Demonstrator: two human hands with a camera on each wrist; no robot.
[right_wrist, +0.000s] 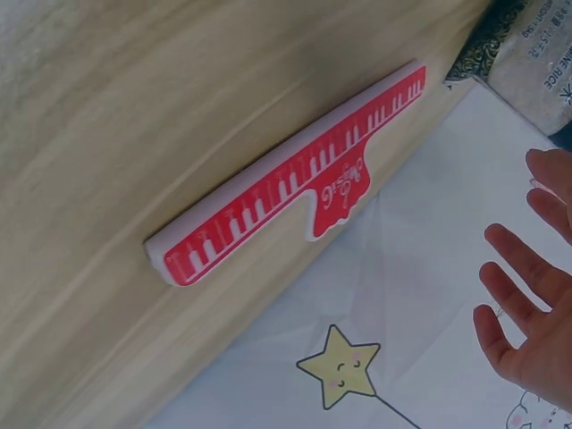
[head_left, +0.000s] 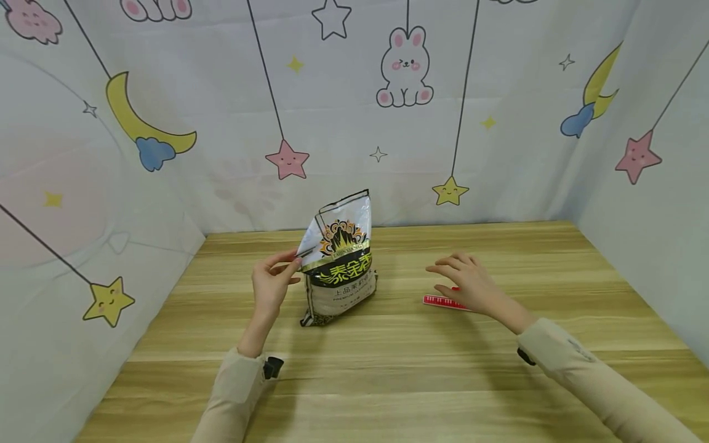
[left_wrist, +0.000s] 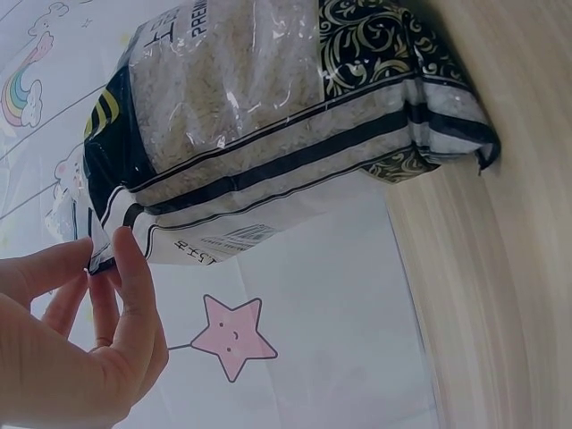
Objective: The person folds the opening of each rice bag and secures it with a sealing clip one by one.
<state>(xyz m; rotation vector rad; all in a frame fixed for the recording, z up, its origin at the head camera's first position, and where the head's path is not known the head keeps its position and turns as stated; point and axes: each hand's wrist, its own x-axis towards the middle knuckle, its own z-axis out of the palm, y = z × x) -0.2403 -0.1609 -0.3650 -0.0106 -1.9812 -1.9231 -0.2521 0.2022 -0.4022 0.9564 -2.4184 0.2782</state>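
Note:
A bag of rice [head_left: 339, 264] stands on the table, its top corner leaning up to the right. With thumb and fingers my left hand [head_left: 272, 280] pinches the left edge of that bag; the left wrist view shows the pinch at a corner of the rice bag [left_wrist: 232, 98]. To the right, my right hand [head_left: 468, 282] hovers with fingers spread and slightly bent, holding nothing. Below it lies a red piano-key clip [head_left: 443, 301], partly hidden by the hand in the head view. The right wrist view shows the whole clip [right_wrist: 295, 174] with "Music" lettering.
The wood-grain table [head_left: 376, 381] meets a white cloth backdrop [head_left: 343, 111] printed with stars, moons and a rabbit. Cloth also rises along the left and right sides of the table.

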